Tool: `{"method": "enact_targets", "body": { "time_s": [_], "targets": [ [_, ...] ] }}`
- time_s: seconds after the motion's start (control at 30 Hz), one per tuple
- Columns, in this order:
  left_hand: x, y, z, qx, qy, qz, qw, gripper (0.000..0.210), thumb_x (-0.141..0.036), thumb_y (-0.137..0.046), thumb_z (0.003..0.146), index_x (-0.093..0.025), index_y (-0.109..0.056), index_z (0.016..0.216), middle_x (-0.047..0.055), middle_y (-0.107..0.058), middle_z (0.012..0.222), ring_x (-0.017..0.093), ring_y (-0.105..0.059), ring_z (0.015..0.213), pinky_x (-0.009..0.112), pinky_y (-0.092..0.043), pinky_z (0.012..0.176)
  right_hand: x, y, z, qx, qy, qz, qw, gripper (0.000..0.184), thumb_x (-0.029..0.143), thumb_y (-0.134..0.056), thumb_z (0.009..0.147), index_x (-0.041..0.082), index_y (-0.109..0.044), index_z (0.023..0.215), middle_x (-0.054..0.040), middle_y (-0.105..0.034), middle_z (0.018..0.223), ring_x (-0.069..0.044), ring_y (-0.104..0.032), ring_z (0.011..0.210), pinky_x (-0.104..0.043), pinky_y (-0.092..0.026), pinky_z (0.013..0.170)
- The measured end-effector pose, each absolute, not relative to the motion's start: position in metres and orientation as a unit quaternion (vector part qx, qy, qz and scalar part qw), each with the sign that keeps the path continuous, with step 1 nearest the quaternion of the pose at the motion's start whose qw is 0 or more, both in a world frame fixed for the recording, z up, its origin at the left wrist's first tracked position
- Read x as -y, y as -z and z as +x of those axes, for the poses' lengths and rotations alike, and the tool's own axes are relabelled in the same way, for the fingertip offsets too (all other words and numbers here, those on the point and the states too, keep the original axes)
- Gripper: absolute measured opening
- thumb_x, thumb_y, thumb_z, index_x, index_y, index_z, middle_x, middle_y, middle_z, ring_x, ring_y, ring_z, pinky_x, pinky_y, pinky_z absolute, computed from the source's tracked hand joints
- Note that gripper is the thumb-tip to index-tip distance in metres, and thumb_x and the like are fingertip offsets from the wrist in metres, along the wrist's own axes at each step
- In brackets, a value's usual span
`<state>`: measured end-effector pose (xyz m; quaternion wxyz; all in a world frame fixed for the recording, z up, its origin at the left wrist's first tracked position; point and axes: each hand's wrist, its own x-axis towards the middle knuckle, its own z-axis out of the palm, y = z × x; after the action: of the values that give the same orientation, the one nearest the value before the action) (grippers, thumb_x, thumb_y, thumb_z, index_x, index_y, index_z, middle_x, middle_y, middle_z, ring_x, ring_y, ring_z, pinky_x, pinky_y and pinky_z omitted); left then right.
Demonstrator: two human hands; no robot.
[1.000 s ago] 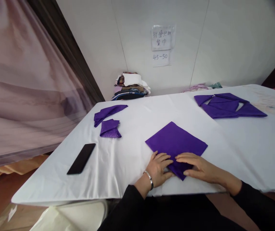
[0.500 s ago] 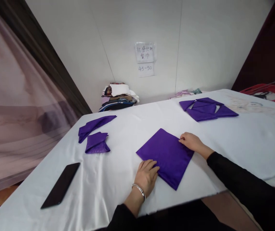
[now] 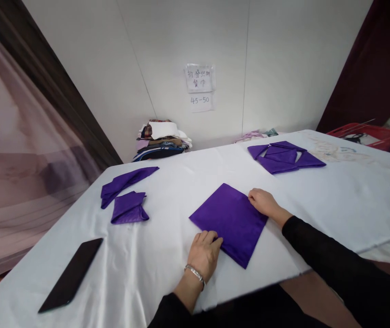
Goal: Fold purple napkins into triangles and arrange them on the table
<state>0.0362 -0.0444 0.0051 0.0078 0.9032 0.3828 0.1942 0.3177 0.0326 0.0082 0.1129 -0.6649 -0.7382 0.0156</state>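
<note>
A purple cloth napkin (image 3: 231, 221), folded into a flat square, lies cornerwise on the white tablecloth in front of me. My left hand (image 3: 204, 254), with a silver bracelet at the wrist, has its fingers curled closed on the napkin's near-left edge. On the far-right edge, the fingertips of my right hand (image 3: 264, 202) are pinched together on the cloth. Both thumbs are largely hidden, and how many layers each hand grips cannot be seen.
Two folded purple napkins, one long (image 3: 126, 182) and one compact (image 3: 130, 209), lie left. A dark flat tablet-like slab (image 3: 74, 273) is nearer. Another purple napkin (image 3: 284, 157) with openings lies far right, near a red basket (image 3: 382, 141). Stacked cloths (image 3: 162, 139) stand by the wall.
The fingers of my left hand have curled in from lying flatter and now grip the napkin's edge. My right hand keeps its pinch. The whole view has shifted slightly.
</note>
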Motion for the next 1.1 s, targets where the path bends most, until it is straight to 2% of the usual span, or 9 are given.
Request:
{"method": "enact_targets", "body": {
  "time_s": [0.17,0.27,0.37,0.47,0.53,0.6,0.7,0.87,1.1],
  "targets": [
    [0.044,-0.003,0.039,-0.390,-0.192,0.900,0.042,0.023,-0.011,-0.046,0.083,-0.025,-0.064,0.085,0.001,-0.061,0.081,0.015,-0.053,0.071,0.029,-0.044,0.064,-0.034,-0.005,0.325,0.743,-0.006,-0.659,0.116,0.018,0.019,-0.042,0.084,0.019,-0.058,0.075,-0.0051,-0.061,0.082,-0.018,-0.055,0.081,-0.027,-0.038,0.068],
    [0.045,-0.002,0.038,-0.400,-0.188,0.896,0.048,0.023,-0.013,-0.045,0.084,-0.025,-0.063,0.091,0.001,-0.062,0.084,0.015,-0.054,0.074,0.029,-0.045,0.067,-0.032,-0.006,0.325,0.741,-0.005,-0.661,0.119,0.018,0.021,-0.043,0.084,0.019,-0.060,0.080,-0.0067,-0.061,0.085,-0.020,-0.055,0.084,-0.030,-0.041,0.071],
    [0.045,-0.001,0.039,-0.408,-0.186,0.893,0.051,0.023,-0.015,-0.048,0.083,-0.024,-0.061,0.099,0.002,-0.062,0.090,0.016,-0.055,0.078,0.030,-0.046,0.071,-0.019,-0.009,0.311,0.756,-0.022,-0.627,0.186,0.020,0.026,-0.043,0.086,0.020,-0.061,0.092,-0.0078,-0.061,0.095,-0.022,-0.054,0.093,-0.035,-0.042,0.082],
    [0.043,0.001,0.041,-0.413,-0.173,0.893,0.049,0.019,-0.016,-0.048,0.084,-0.025,-0.063,0.091,0.001,-0.062,0.089,0.016,-0.055,0.077,0.030,-0.046,0.070,0.008,-0.013,0.283,0.804,-0.109,-0.520,0.268,0.029,0.037,-0.043,0.088,0.024,-0.058,0.109,-0.0061,-0.058,0.113,-0.021,-0.050,0.108,-0.037,-0.040,0.093],
    [0.043,0.001,0.043,-0.414,-0.164,0.894,0.047,0.020,-0.018,-0.046,0.085,-0.025,-0.064,0.087,0.000,-0.063,0.088,0.016,-0.054,0.076,0.030,-0.046,0.069,0.026,-0.014,0.265,0.849,-0.167,-0.441,0.236,0.042,0.044,-0.043,0.088,0.024,-0.049,0.124,-0.0055,-0.049,0.130,-0.022,-0.040,0.122,-0.039,-0.033,0.101],
    [0.044,0.000,0.044,-0.413,-0.157,0.896,0.047,0.020,-0.018,-0.045,0.085,-0.024,-0.064,0.089,0.001,-0.063,0.089,0.016,-0.055,0.077,0.031,-0.046,0.069,0.037,-0.010,0.255,0.883,-0.188,-0.396,0.166,0.056,0.050,-0.042,0.087,0.024,-0.036,0.136,-0.0056,-0.035,0.142,-0.023,-0.027,0.131,-0.044,-0.022,0.107],
    [0.048,0.000,0.042,-0.413,-0.172,0.893,0.051,0.022,-0.019,-0.045,0.085,-0.024,-0.060,0.101,0.003,-0.063,0.096,0.018,-0.055,0.083,0.034,-0.047,0.073,0.039,-0.001,0.254,0.895,-0.167,-0.402,0.098,0.064,0.056,-0.037,0.087,0.023,-0.026,0.140,-0.0068,-0.024,0.146,-0.025,-0.016,0.134,-0.049,-0.010,0.109],
    [0.065,-0.001,0.033,-0.395,-0.242,0.883,0.080,0.030,-0.017,-0.039,0.087,-0.022,-0.054,0.112,0.005,-0.060,0.109,0.017,-0.054,0.093,0.034,-0.047,0.080,0.034,0.009,0.259,0.891,-0.132,-0.426,0.083,0.061,0.055,-0.032,0.089,0.023,-0.027,0.140,-0.0073,-0.021,0.147,-0.024,-0.014,0.135,-0.048,-0.011,0.108],
    [0.084,-0.004,0.037,-0.360,-0.205,0.903,0.113,0.028,-0.023,-0.047,0.084,-0.021,-0.053,0.111,0.004,-0.060,0.113,0.020,-0.047,0.109,0.037,-0.040,0.093,0.043,0.010,0.254,0.903,-0.131,-0.400,0.084,0.056,0.051,-0.030,0.091,0.026,-0.024,0.141,-0.0044,-0.020,0.147,-0.023,-0.014,0.135,-0.049,-0.011,0.109]
  ]
}}
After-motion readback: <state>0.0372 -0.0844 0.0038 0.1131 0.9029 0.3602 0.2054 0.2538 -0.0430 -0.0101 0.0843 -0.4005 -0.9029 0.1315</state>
